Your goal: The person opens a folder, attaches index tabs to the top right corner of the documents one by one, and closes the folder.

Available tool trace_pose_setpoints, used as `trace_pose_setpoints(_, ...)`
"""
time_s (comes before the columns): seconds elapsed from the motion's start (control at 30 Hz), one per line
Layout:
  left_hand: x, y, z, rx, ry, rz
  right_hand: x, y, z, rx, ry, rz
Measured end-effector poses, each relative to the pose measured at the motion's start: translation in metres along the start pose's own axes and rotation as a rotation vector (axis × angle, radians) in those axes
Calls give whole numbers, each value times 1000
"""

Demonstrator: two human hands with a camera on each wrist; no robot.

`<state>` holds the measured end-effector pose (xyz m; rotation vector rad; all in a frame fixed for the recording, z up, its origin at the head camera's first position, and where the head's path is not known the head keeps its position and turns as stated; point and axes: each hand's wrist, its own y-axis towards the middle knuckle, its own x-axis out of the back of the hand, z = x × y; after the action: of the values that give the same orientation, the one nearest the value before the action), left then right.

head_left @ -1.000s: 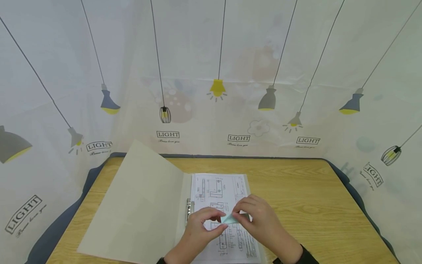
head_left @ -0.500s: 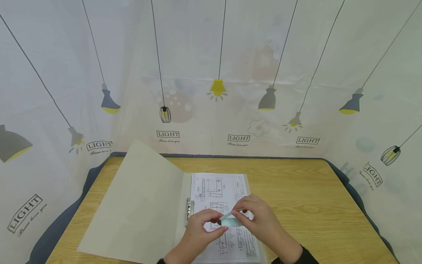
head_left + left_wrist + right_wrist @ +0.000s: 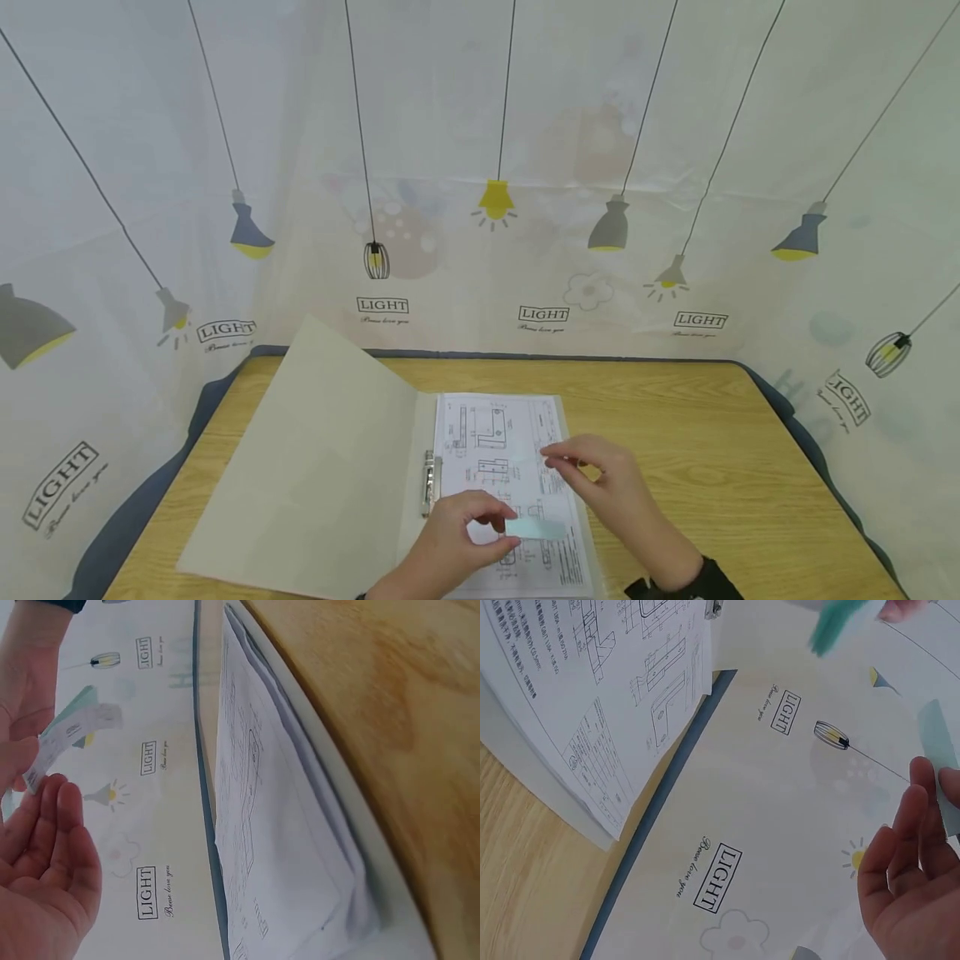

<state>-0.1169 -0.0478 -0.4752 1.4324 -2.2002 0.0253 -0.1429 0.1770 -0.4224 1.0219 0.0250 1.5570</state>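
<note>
My left hand (image 3: 465,529) pinches one end of a pale blue-green strip (image 3: 536,528) over the binder's papers. White, printed material shows on this strip (image 3: 71,735) in the left wrist view, with a green piece behind it. My right hand (image 3: 603,471) is raised apart from it, thumb and fingers brought together. From the right wrist view, these fingers pinch another thin, pale blue strip (image 3: 937,735); it is hardly visible from the head. Beneath both hands lie sheets of technical drawings (image 3: 495,425) in an open ring binder, its cover (image 3: 322,467) folded to the left.
A metal binder clasp (image 3: 428,483) runs along the left edge of the sheets. The wooden table (image 3: 675,417) extends to the right and behind the binder. A pale curtain (image 3: 465,275) printed with lamps surrounds the far side and both flanks.
Earlier both hands met at the folded strip. My right hand has pulled up and away with a thin piece, while the left has moved slightly down, its strip now flat and stretching right.
</note>
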Motion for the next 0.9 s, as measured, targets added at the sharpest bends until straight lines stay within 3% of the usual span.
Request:
trace_pose_setpoints(0.13,1,-6,0,-1,-2,116,3,0,-4,-80,-8,5)
trace_pose_setpoints(0.27,2,-12,-2,63,-32,241,5,0,-7,-158,-13,16)
trace_pose_setpoints(0.47,3,-19,-2,129,-30,374,5,-1,-10,-181,-4,16)
trace_pose_setpoints(0.67,0,-25,0,81,66,420,3,-1,-13,-182,-5,-24)
trace_pose_setpoints(0.9,-10,-33,0,98,237,403,3,-1,-16,-210,-21,-21)
